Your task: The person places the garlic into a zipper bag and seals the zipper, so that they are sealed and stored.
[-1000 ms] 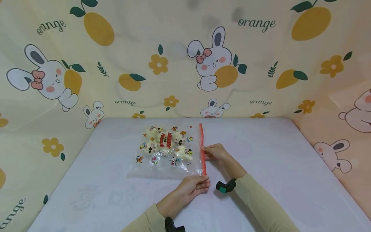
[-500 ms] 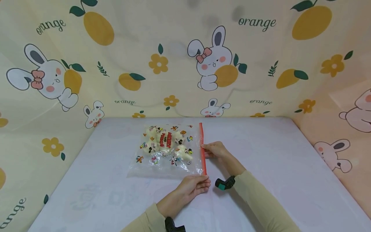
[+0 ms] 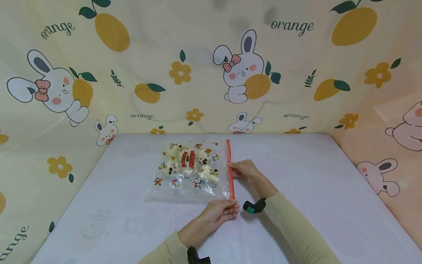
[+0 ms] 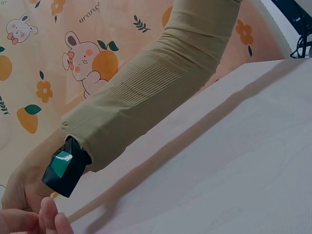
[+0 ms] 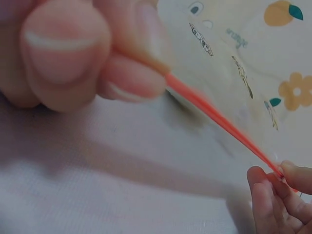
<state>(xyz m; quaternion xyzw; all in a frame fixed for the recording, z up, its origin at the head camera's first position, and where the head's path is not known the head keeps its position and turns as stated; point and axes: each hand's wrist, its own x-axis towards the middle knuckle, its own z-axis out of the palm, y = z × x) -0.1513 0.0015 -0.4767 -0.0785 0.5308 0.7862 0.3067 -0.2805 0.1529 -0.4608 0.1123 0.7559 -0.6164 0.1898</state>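
Note:
A clear zip bag (image 3: 184, 189) printed with small cartoon figures lies flat on the white table, with several pale lumps (image 3: 207, 173) inside. Its red edge strip (image 3: 229, 154) runs along the right side. My left hand (image 3: 217, 212) pinches the near corner of that strip between thumb and fingers. Farther along the strip, my right hand (image 3: 248, 171) pinches it about midway up. Up close in the right wrist view, the fingers (image 5: 68, 53) of the right hand squeeze the red strip (image 5: 219, 119), which stretches down to the left hand (image 5: 280, 200).
Around the white table (image 3: 313, 176) hangs a cloth (image 3: 197, 44) with rabbits, oranges and flowers. Black wrist devices sit on both forearms, the right one (image 3: 254, 206) with a green patch. In the left wrist view, dark equipment with cables (image 4: 300, 24) shows at the top right.
My right hand has slid slightly away from me along the red strip, and its forearm has followed. The left hand and the bag stay in place.

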